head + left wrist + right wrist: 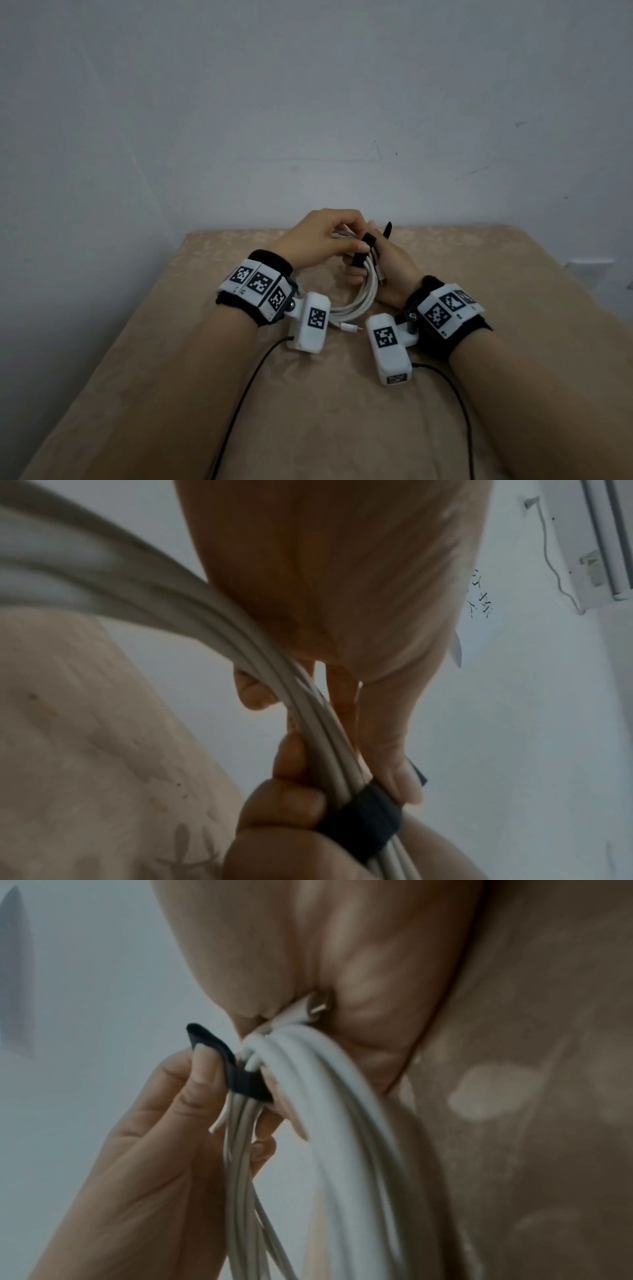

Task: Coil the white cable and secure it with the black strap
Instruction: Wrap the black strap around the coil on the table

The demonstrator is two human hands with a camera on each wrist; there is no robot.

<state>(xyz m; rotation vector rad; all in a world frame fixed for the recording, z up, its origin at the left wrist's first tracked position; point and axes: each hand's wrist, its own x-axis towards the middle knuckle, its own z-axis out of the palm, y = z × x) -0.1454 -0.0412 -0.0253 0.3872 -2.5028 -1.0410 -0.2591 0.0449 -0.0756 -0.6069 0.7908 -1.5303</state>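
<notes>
Over beige table [308,411]: strapped cable [368,284] between both hands' grip.

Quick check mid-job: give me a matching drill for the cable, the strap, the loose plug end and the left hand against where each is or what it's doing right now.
Things:
1. white cable
2. black strap
3. loose plug end
4. left hand

States:
A. wrapped across the bundled strands
B. hangs free near the tan cloth, below the loops
C. coiled in loops, held off the cloth
D. fingers pinch the strap at the bundle

Pairs: 1-C, 2-A, 3-B, 4-D
</notes>
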